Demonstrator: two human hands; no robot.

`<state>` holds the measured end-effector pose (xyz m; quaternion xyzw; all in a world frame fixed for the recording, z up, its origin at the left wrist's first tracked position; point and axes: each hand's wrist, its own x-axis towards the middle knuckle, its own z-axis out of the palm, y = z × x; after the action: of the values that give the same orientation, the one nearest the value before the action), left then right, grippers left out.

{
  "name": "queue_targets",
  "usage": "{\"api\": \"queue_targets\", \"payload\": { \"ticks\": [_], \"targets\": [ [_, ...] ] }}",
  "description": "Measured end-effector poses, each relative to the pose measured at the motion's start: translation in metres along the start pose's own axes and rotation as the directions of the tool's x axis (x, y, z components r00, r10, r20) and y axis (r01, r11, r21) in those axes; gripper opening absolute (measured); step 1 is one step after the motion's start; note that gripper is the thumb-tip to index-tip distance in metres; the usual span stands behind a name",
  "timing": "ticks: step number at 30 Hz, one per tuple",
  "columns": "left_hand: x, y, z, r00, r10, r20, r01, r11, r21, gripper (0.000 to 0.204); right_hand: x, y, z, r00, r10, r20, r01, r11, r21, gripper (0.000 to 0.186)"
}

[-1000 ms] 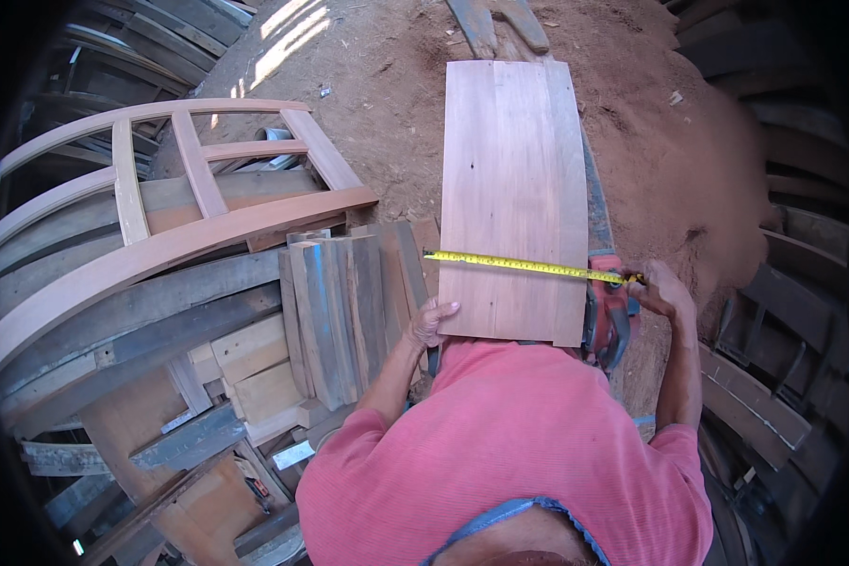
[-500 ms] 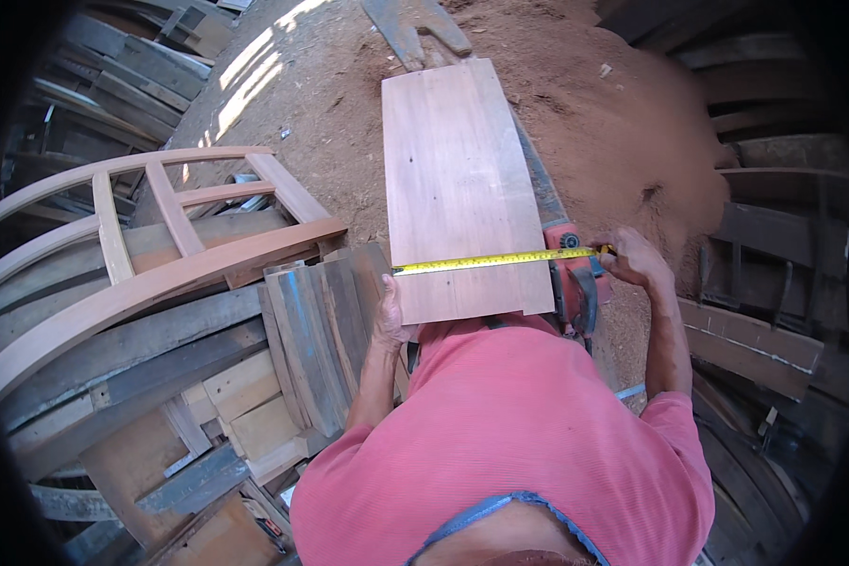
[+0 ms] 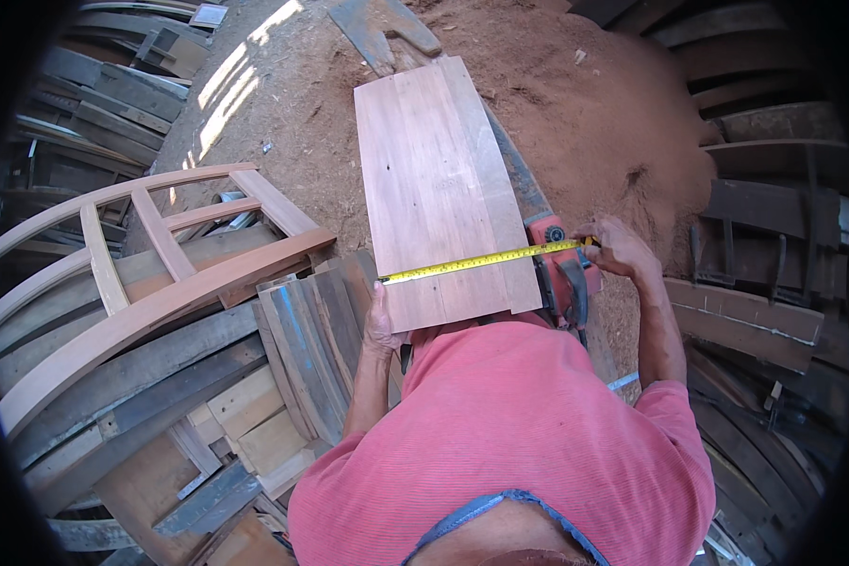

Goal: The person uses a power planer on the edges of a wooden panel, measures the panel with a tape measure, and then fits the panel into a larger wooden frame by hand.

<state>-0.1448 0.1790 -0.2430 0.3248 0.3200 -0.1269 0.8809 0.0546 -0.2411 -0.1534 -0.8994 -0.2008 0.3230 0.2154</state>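
Currently, the right hand (image 3: 621,249) has its fingers bent around the near end of a yellow tape measure (image 3: 481,262), just beyond the board's right edge, with most of what it grips hidden by the knuckles. The left hand (image 3: 379,325) touches the left edge of the pale wooden board (image 3: 424,179), its thumb stretched up beside the tip of the tape; its other fingers are out of sight at the edge, so how firmly they close cannot be told. Between the two hands the blade runs across the lower part of the board at a slight slant, rising toward the right. The board lies lengthwise in front of the person, its near end against the pink shirt (image 3: 538,424). Just beside its right edge sits a red and black power tool (image 3: 568,274), near the right hand, and a grey plank (image 3: 522,165) shows along that side. Past the far end is a notched, weathered timber (image 3: 373,33). Farther out, upright wood blocks (image 3: 297,325) stand left of the left hand, with a curved wooden frame (image 3: 165,283) beyond them; reddish sawdust (image 3: 594,113) spreads over the ground on the right, bordered by dark timber pieces (image 3: 745,321).
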Motion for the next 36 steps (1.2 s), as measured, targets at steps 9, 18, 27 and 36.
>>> {"api": "queue_targets", "payload": {
  "ticks": [9, 18, 27, 36],
  "targets": [
    [-0.002, 0.001, 0.004, 1.000, -0.006, 0.000, 0.006, 1.000, -0.027, 0.069, -0.001, -0.002, 0.001, 1.000, -0.017, -0.018, 0.017, 1.000, -0.002, 0.038],
    [-0.002, 0.011, -0.002, 0.992, -0.031, 0.126, 0.029, 0.999, 0.019, 0.063, -0.036, 0.053, 0.045, 0.935, 0.119, -0.335, 0.072, 0.858, 0.508, 0.060],
    [0.007, 0.001, -0.003, 0.988, -0.045, 0.150, 0.040, 0.999, 0.034, 0.066, -0.126, 0.137, 0.222, 0.780, 0.605, -0.159, -0.532, 0.776, 0.339, 0.053],
    [-0.005, 0.009, 0.016, 0.982, 0.048, 0.181, -0.072, 0.989, 0.130, 0.063, -0.140, 0.115, 0.279, 0.694, 0.714, -0.092, -0.692, 0.698, 0.184, 0.051]
  ]
}}
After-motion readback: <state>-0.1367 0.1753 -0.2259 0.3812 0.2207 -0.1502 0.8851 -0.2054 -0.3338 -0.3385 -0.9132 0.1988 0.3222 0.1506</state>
